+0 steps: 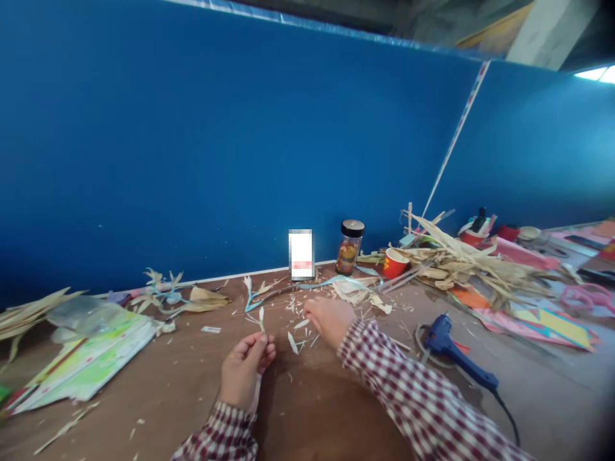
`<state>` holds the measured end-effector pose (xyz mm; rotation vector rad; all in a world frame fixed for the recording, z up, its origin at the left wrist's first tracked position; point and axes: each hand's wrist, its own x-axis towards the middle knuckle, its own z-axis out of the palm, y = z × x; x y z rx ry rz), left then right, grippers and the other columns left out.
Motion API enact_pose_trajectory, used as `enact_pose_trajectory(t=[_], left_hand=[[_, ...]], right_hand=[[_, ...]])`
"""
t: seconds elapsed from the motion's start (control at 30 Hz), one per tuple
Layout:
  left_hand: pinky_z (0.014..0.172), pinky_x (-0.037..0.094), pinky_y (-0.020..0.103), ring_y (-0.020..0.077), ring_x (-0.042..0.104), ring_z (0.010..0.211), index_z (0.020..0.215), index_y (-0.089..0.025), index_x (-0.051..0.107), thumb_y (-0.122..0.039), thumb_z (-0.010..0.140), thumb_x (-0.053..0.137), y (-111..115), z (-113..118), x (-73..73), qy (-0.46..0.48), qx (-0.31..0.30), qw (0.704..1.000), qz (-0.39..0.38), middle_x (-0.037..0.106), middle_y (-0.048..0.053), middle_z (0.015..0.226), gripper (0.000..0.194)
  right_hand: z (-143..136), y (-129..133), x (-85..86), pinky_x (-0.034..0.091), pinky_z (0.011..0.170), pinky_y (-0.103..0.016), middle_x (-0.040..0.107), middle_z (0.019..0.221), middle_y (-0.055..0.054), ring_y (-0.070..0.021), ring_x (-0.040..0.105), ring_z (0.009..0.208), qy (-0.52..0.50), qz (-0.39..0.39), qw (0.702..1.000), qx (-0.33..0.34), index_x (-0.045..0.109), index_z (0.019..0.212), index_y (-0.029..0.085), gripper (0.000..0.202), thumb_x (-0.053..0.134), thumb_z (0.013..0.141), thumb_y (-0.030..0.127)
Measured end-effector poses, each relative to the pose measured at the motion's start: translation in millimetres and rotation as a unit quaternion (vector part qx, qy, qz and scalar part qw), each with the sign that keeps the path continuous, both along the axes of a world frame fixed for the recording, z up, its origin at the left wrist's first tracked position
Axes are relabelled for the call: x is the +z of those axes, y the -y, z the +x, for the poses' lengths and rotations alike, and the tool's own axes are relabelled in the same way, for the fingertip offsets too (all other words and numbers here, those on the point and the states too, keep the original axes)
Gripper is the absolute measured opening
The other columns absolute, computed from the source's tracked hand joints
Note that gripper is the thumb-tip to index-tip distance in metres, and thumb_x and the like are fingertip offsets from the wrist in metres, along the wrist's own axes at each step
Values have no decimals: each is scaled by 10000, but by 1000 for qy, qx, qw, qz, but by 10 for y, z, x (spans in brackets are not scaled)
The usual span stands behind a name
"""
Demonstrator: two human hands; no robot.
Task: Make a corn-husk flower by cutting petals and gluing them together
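My left hand [247, 363] pinches a small flower of pale corn-husk petals [262, 320], which stands upright between thumb and fingers. To its right, my right hand [330, 319] reaches down to the scattered husk slivers [294, 306], fingers pressed together. What those fingertips hold, if anything, is too small to make out. A loose pale petal [293, 342] lies on the table between the hands. Just behind them rests a blue-wrapped stem [248, 302] with a pale husk blossom on its tip.
A blue glue gun [449, 349] with its cord lies right of my right arm. Behind stand a dark-lidded jar [350, 248], a red paper cup [395, 262] and a white box [301, 254]. Dried husks [461, 253] pile up at right; painted paper [91, 362] lies left. A blue partition [240, 147] closes the back.
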<state>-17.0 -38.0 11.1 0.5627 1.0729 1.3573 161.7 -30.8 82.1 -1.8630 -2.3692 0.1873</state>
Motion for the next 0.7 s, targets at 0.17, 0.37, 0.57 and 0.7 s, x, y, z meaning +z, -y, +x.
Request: enact_pose_trajectory(t=[0.17,0.37,0.57,0.7], left_hand=[[503,514,156,70,594,514,754,-106,585,-98,670,639,5,8,-13,4,-9,1000,3,668,46,660,101],[504,511,164,71,591,518,766,-107,578,-122,675,639,17,8,-33,2,-22,1000,-3,666,49,676,110],[499,507,167,71,583,514,765,-109,578,-130,667,650,36,35,-14,11,-29,999,-10,661,52,674,123],[481,503,165,69,574,499,761,-111,587,-133,664,655,85,69,9,26,-50,998,-27,655,51,674,120]], right_hand=[[-102,-375,-119,418,687,-298,656,821,-56,-211,585,817,22,-54,998,25,634,794,185,107,541,742,167],[-133,-471,-264,425,667,-309,660,800,-68,-220,589,783,-18,-96,995,22,638,759,170,157,609,625,94],[-38,-406,-298,430,636,-257,643,729,-28,-159,586,707,-167,-92,981,38,602,746,170,93,575,667,129],[-85,-261,-311,440,535,-186,634,735,-18,-102,592,631,-288,-107,949,66,535,855,157,133,452,806,249]])
